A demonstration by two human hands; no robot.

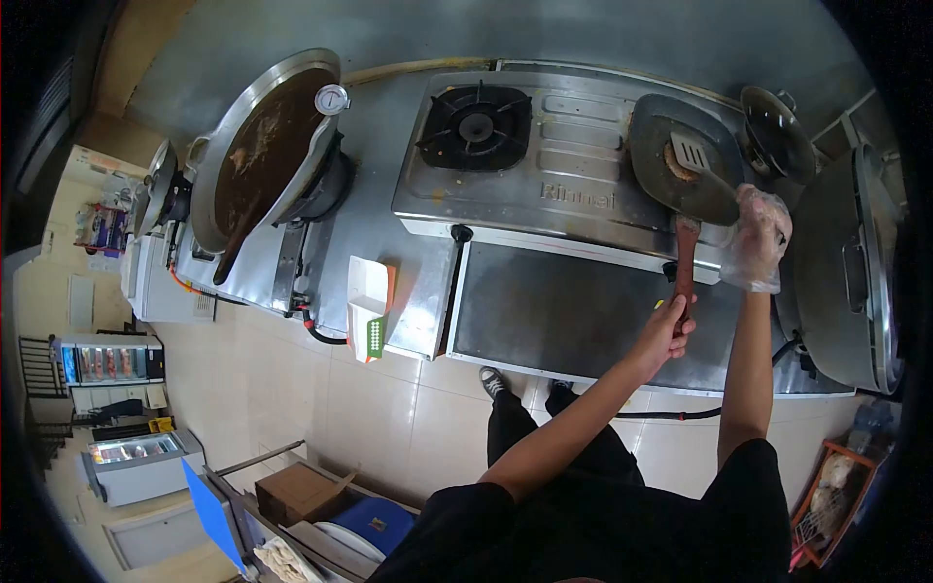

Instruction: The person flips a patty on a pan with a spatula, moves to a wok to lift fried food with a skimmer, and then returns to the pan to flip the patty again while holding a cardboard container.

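Note:
My left hand (669, 335) is closed around the reddish-brown handle (687, 255) of a dark square frying pan (646, 126). The pan rests over the right side of a silver Rinnai gas stove (573, 197). In a clear plastic glove, my right hand (761, 233) is closed at the pan's right edge on a slotted spatula. The spatula's pale slotted head (690, 151) lies over a browned round patty (677, 165) inside the pan, covering part of it. Most of the spatula's grip is hidden by my right hand.
At the left stands a large wok (216, 185) of dark brown liquid with a dial thermometer (331, 99). An open paper food box (369, 291) sits at the counter's front edge. A bare burner (476, 127), a small dark pan (777, 141) and a large lidded pot (826, 277) are around me.

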